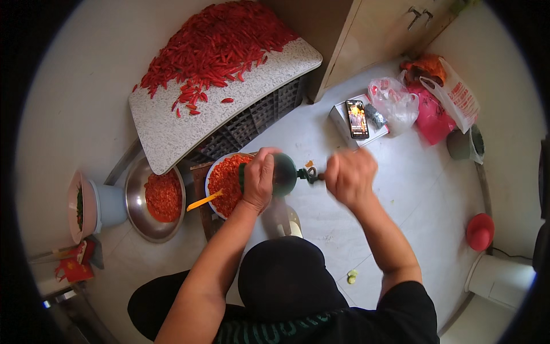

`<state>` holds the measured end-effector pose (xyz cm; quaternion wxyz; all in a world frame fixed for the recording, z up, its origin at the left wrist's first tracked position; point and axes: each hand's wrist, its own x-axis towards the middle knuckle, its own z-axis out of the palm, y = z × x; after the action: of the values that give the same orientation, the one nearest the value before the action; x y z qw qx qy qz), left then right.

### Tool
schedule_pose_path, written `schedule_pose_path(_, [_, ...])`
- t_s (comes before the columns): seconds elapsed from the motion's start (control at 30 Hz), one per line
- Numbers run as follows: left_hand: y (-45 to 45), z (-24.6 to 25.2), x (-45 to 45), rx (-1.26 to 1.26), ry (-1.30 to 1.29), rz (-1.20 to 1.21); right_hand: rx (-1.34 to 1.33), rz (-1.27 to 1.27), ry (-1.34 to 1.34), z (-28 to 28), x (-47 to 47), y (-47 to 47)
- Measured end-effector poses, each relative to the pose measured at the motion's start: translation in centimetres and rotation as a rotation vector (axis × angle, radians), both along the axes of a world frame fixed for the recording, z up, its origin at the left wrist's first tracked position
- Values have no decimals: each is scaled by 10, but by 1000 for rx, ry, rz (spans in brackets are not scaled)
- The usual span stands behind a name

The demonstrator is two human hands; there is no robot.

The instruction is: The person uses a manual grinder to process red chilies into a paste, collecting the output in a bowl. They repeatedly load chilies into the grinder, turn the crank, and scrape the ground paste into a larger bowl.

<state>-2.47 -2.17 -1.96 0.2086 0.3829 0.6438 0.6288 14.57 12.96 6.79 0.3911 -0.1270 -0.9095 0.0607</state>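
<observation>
My left hand (259, 178) grips the body of a dark green hand-cranked grinder (284, 174) at its outlet side. My right hand (353, 175), blurred, is closed around the end of the grinder's crank. Under my left hand stands a white bowl of chopped red chili (223, 165), with a yellow-handled utensil (204, 200) resting in it. Left of the bowl, a wide steel basin (136, 206) holds more chopped red chili (163, 198). A large heap of whole red chilies (223, 38) lies on the speckled tabletop (159, 142) ahead.
Dark plastic crates (258, 118) stand beneath the tabletop. A phone (357, 119) lies on a white box (339, 116) near plastic bags (393, 101). At left, a pink basin (74, 215) rests by a pale bucket (111, 204). A red stool-like object (480, 232) is at far right.
</observation>
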Motion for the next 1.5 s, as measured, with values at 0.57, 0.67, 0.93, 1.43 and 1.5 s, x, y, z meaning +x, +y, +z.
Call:
schedule_pose_path(0.57, [0,2,0,10,79,9,-469,-323,-750,-259,43,-66])
schedule_pose_path(0.67, [-4,6,3,-21,75,25,-575,-161,-873,-184,84,-96])
schedule_pose_path(0.93, [-2,4,1,94,108,78,-270,8,-386,0,56,-64])
schedule_pose_path(1.43, [-1,-10,0,65,167,70,-216,-423,-630,-249,-102,119])
schedule_pose_path(1.5, [0,-10,0,77,174,82,-956,-200,-357,-304,-74,56])
